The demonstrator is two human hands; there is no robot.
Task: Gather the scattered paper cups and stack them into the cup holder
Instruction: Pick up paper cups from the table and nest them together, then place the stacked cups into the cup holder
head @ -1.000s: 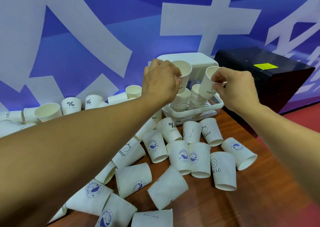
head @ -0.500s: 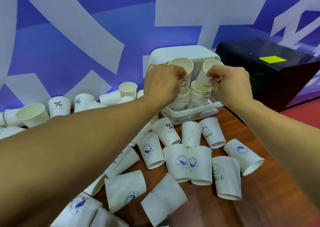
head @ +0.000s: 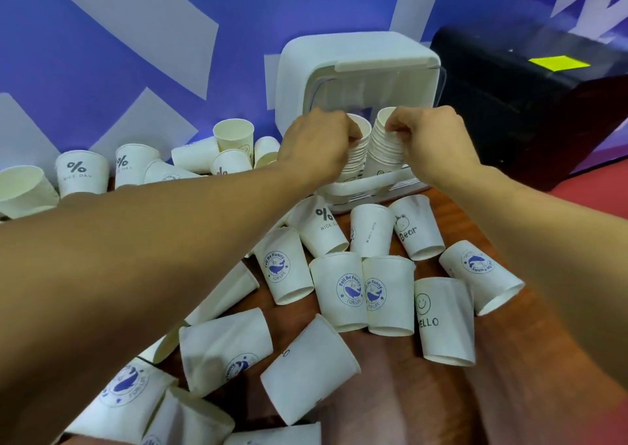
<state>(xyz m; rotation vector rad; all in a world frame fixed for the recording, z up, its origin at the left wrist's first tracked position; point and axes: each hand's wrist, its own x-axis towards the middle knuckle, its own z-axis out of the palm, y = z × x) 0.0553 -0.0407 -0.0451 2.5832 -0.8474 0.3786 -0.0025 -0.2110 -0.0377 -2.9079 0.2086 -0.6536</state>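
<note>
A white cup holder point(head: 360, 67) with its lid raised stands at the back of the wooden table point(head: 401, 397). Two stacks of white paper cups stand side by side in its tray. My left hand point(head: 316, 145) pinches the rim of the top cup on the left stack point(head: 355, 159). My right hand point(head: 431, 142) pinches the top cup on the right stack point(head: 384, 145). Both top cups sit down in their stacks. Several loose printed cups point(head: 343, 291) lie on their sides in front of the holder.
More cups point(head: 81, 172) stand or lie along the blue-and-white wall at the left. A black box point(head: 530, 104) with a yellow label sits right of the holder. Red floor shows past the table's right edge.
Both hands have lowered their cups from above the holder down onto the two stacks. The view has tilted downward and moved closer.
</note>
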